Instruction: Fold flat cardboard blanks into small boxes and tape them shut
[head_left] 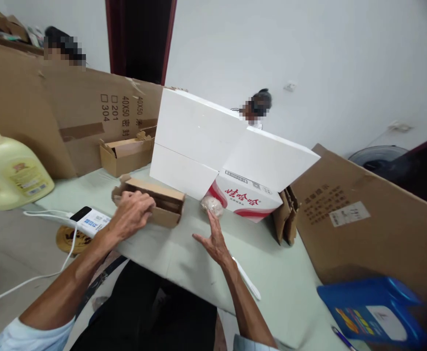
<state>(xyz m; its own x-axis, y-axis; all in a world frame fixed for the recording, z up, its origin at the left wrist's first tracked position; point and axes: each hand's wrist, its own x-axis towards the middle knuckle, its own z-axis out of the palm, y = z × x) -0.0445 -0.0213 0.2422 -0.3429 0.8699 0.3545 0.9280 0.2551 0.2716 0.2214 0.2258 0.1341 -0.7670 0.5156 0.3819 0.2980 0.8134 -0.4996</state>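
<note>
My left hand (134,212) is closed over the near side of a small, narrow cardboard box (167,214), open at the top, at the left of the table. My right hand (215,241) stretches out over the middle of the table, with thumb and fingers apart. Its fingertips reach a round, pale thing (213,206) that looks shiny, like clear plastic; its kind cannot be made out. Partly under my right forearm lies a slim white object (249,280).
A white carton with red print (250,197) and white panels (194,141) stand behind. Folded cardboard (286,217), a blue jug (374,309) and a pen (343,339) are on the right. On the left are another cardboard box (125,156), a power strip (92,219) and a yellow jug (11,170).
</note>
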